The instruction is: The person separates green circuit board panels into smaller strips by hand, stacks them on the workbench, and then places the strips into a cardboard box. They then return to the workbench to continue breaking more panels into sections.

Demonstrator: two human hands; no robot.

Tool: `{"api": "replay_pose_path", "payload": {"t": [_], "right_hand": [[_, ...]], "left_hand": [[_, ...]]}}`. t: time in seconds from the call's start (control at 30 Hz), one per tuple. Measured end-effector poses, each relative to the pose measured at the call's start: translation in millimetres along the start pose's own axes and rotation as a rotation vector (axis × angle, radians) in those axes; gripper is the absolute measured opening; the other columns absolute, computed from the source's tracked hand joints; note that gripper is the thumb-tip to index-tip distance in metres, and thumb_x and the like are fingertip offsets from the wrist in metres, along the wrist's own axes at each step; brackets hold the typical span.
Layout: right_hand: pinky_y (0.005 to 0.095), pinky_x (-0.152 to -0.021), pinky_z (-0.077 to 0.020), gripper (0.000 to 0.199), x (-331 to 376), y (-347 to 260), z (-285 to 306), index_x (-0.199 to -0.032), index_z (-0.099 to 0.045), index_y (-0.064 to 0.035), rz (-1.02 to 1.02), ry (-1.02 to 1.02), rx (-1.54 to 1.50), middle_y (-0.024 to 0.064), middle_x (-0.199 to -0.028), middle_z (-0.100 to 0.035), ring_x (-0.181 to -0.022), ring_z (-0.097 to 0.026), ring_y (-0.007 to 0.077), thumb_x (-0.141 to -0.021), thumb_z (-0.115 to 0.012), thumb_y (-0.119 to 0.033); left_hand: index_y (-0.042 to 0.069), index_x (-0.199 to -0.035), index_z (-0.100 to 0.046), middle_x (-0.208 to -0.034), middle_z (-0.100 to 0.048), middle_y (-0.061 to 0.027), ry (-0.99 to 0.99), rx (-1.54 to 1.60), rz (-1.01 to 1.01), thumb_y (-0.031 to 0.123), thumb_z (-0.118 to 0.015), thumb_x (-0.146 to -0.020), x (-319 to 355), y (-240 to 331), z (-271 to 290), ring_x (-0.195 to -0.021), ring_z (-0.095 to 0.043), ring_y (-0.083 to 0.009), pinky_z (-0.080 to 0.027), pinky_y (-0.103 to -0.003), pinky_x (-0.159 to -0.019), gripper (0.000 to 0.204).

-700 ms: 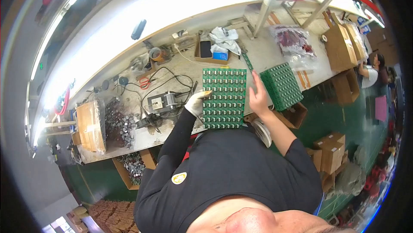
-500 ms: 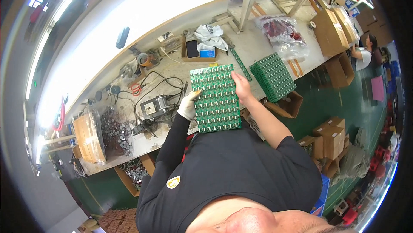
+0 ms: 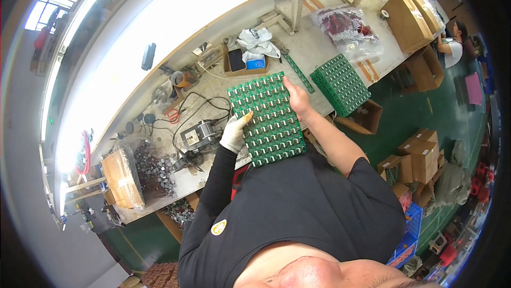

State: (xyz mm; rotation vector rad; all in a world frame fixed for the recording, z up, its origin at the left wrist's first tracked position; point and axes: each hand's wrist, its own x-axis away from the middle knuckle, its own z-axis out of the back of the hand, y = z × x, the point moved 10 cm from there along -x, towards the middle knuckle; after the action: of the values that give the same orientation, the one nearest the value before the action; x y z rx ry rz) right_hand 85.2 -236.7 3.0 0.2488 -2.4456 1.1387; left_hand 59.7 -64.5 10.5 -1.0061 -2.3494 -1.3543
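Holding the green rectangular circuit-board panel (image 3: 270,126) are our white-gloved left hand (image 3: 233,135) and bare right hand (image 3: 298,99). We should squeeze evenly.

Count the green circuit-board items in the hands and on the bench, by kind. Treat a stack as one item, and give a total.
Green panel between the gloved left hand and bare right hand, counted by its visible top: 1
Stack of green panels: 1
Loose green strip: 1
Total: 3

Gloved left grip (image 3: 233,134) holds green circuit panel (image 3: 269,120); bare right grip (image 3: 299,100) touches right edge.
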Motion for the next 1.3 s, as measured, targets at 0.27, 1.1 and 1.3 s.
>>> {"api": "replay_pose_path", "payload": {"t": [0.27, 1.1, 1.3], "right_hand": [[0.0252, -0.060, -0.0496, 0.041, -12, 20, 8, -0.095, -0.061, 0.0001, -0.099, -0.009, -0.095, 0.0061, -0.086, -0.064, -0.068, -0.061, 0.0121, -0.093, -0.046, -0.038], [0.0365, -0.055, -0.0521, 0.037, -4, 97, 151, -0.093, -0.061, -0.0025, -0.294, 0.370, -0.170, 0.0061, -0.080, -0.063, -0.062, -0.062, 0.0181, -0.086, -0.057, -0.039], [0.0267, -0.071, -0.0462, 0.043, -10, 52, 111, -0.096, -0.062, 0.0011, -0.016, 0.307, 0.053, 0.0062, -0.087, -0.064, -0.077, -0.059, 0.0131, -0.090, -0.050, -0.040]], "left_hand": [[0.004, -0.115, -0.052, -0.108, -0.060, -0.0093, -0.030, 0.254, 0.097, 0.022, -0.054, -0.088, -9, -31, 8, -0.095, -0.059, -0.0227, -0.048, -0.040, -0.084, 0.033], [-0.006, -0.107, -0.056, -0.095, -0.062, -0.0145, 0.619, -0.541, 0.303, 0.036, -0.074, -0.070, -102, -157, 162, -0.079, -0.060, -0.0243, -0.047, -0.035, -0.071, 0.058], [-0.003, -0.109, -0.055, -0.088, -0.063, -0.0137, 0.494, -0.821, -0.245, 0.048, -0.053, -0.086, -78, -93, 83, -0.073, -0.060, -0.0234, -0.050, -0.035, -0.068, 0.057]]}}
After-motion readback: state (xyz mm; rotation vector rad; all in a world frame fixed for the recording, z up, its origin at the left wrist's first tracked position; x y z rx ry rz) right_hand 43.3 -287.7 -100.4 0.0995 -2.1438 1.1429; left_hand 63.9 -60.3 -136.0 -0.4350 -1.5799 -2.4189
